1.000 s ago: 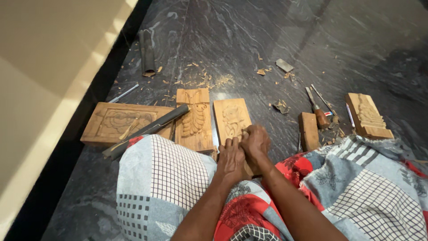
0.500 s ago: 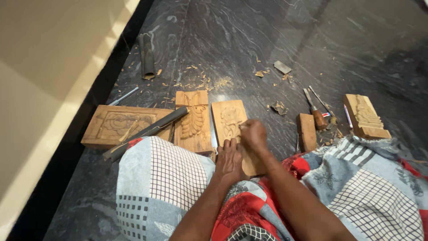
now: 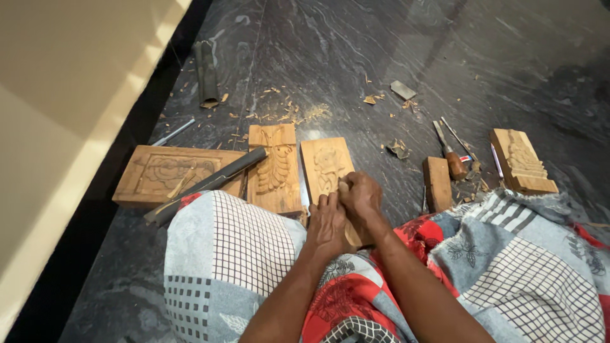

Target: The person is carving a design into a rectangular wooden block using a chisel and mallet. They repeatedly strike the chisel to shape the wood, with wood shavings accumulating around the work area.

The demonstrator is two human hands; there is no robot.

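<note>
A light wooden panel [image 3: 325, 164] with a flower carving lies on the dark stone floor in front of my knees. My right hand [image 3: 362, 198] is closed in a fist around a wooden-handled carving tool [image 3: 351, 236], whose tip is hidden at the panel's near end. My left hand [image 3: 324, 223] lies flat beside it, pressing on the panel's near edge with its fingertips against the right hand. A patterned cloth [image 3: 235, 254] covers my legs.
A leaf-carved panel [image 3: 274, 166] lies just left, then a larger carved panel [image 3: 166, 174] with a dark metal bar [image 3: 210, 183] across it. To the right are a small block [image 3: 437, 183], loose chisels [image 3: 451, 159] and a carved block [image 3: 521, 162]. Wood chips [image 3: 298, 114] lie beyond.
My right hand has shifted slightly forward and back over the panel's near end. My left hand has stayed pressed in the same place.
</note>
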